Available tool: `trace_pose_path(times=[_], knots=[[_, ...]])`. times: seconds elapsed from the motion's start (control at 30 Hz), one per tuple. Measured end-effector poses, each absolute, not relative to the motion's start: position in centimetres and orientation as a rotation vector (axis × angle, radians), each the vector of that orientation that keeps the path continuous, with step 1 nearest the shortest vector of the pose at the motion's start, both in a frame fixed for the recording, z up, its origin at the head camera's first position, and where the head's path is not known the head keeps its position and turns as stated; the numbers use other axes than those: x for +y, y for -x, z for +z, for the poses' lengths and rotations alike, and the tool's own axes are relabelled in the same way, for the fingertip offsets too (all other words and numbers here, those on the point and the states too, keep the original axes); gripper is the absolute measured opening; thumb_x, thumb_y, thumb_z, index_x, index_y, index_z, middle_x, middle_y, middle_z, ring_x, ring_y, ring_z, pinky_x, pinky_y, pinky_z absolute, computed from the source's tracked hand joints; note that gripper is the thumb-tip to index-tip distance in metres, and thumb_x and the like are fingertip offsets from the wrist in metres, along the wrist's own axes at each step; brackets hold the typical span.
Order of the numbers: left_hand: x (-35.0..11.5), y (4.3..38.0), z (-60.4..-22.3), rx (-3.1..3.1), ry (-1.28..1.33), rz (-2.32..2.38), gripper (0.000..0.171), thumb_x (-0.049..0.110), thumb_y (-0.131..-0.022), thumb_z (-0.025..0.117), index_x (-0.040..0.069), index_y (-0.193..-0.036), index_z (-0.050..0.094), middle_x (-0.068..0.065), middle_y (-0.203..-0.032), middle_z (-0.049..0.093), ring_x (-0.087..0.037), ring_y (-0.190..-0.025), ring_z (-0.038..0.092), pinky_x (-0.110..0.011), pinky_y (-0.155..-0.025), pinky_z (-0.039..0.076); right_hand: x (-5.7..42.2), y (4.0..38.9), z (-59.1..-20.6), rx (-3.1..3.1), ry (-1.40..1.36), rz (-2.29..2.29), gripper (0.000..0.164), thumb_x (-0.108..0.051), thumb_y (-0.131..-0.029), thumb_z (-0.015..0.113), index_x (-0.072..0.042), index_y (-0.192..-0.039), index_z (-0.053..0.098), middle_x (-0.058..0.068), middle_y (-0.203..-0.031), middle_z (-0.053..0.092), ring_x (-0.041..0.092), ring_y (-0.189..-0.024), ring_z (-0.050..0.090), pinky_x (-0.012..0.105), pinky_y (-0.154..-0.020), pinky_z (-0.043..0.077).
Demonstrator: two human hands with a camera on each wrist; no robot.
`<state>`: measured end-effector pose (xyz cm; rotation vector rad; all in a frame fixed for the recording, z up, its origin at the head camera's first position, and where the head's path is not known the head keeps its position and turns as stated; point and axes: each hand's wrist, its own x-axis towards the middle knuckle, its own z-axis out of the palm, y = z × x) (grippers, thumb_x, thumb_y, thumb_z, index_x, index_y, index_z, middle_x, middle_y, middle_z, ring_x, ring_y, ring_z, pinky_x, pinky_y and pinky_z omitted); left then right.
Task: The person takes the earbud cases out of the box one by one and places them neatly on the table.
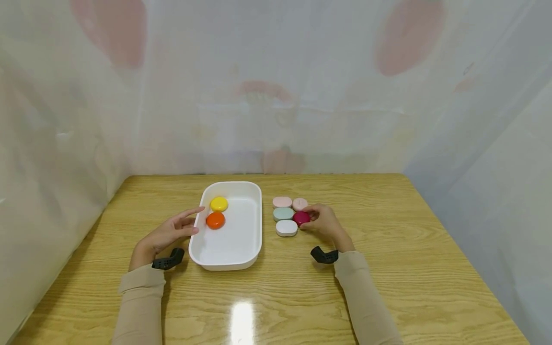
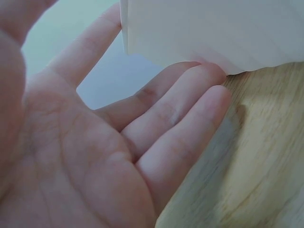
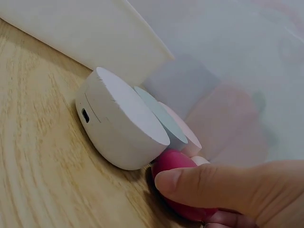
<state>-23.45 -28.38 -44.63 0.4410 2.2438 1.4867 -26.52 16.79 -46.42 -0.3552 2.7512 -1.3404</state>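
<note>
My right hand (image 1: 325, 223) pinches a crimson round case (image 3: 175, 159) between thumb and fingers, low over the table beside a white oval earbud case (image 3: 124, 124). A small port shows on the white case's side. Behind it sit a pale green oval case (image 1: 283, 214), a pink oval case (image 1: 282, 202) and a pink round case (image 1: 300, 204). On the left, my left hand (image 1: 170, 232) touches the outer left wall of a white tray (image 1: 228, 265) with fairly straight fingers. Inside that tray, along its left side, lie a yellow round case (image 1: 219, 204) and an orange round case (image 1: 215, 220).
The wooden table (image 1: 267, 306) carries everything. Pale hanging sheets (image 1: 327, 120) close in its back and both sides. A strip of table separates the tray from the grouped cases.
</note>
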Motion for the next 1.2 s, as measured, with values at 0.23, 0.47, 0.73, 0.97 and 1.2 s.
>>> trace_pose_path(times=[0.23, 0.47, 0.73, 0.97, 1.2], knots=[[-28.5, 23.5, -44.6, 2.240, -0.453, 1.491, 0.067, 0.021, -0.098, 0.055, 0.011, -0.154, 0.020, -0.034, -0.149, 0.034, -0.043, -0.130, 0.047, -0.050, -0.108, 0.045, 16.6, 26.5, -46.4, 2.769, 0.368, -1.355, 0.045, -0.006, -0.072, 0.083, 0.005, -0.113, 0.067, 0.023, -0.106, 0.065, 0.026, -0.091, 0.062, 0.023, -0.076, 0.053], [-28.5, 23.6, -44.8, 2.232, -0.447, 1.495, 0.067, 0.021, -0.098, 0.055, 0.012, -0.154, 0.020, -0.033, -0.150, 0.034, -0.031, -0.127, 0.053, -0.040, -0.106, 0.049, 16.5, 26.4, -46.2, 2.749, 0.349, -1.386, 0.045, -0.004, -0.073, 0.082, 0.006, -0.114, 0.066, 0.024, -0.108, 0.063, 0.029, -0.094, 0.063, 0.032, -0.081, 0.057], [-28.4, 23.8, -45.0, 2.223, -0.419, 1.504, 0.067, 0.022, -0.098, 0.056, 0.014, -0.154, 0.021, -0.029, -0.151, 0.035, -0.032, -0.129, 0.051, -0.042, -0.107, 0.048, 16.6, 26.1, -45.4, 2.739, 0.315, -1.444, 0.042, -0.004, -0.076, 0.079, 0.007, -0.114, 0.065, 0.025, -0.109, 0.063, 0.033, -0.097, 0.064, 0.041, -0.088, 0.057], [-28.5, 23.8, -45.1, 2.212, -0.415, 1.512, 0.067, 0.023, -0.098, 0.056, 0.015, -0.154, 0.021, -0.029, -0.152, 0.034, -0.033, -0.129, 0.050, -0.039, -0.105, 0.050, 15.9, 25.9, -44.3, 2.744, 0.346, -1.519, 0.038, -0.006, -0.079, 0.077, 0.008, -0.113, 0.065, 0.026, -0.112, 0.064, 0.036, -0.098, 0.063, 0.041, -0.090, 0.057], [-28.5, 23.8, -45.1, 2.204, -0.413, 1.514, 0.068, 0.023, -0.098, 0.056, 0.015, -0.154, 0.021, -0.029, -0.151, 0.035, -0.031, -0.127, 0.052, -0.035, -0.104, 0.051, 14.4, 25.2, -42.9, 2.694, 0.458, -1.615, 0.037, -0.003, -0.080, 0.075, 0.012, -0.112, 0.064, 0.030, -0.114, 0.064, 0.040, -0.098, 0.064, 0.046, -0.091, 0.057]])
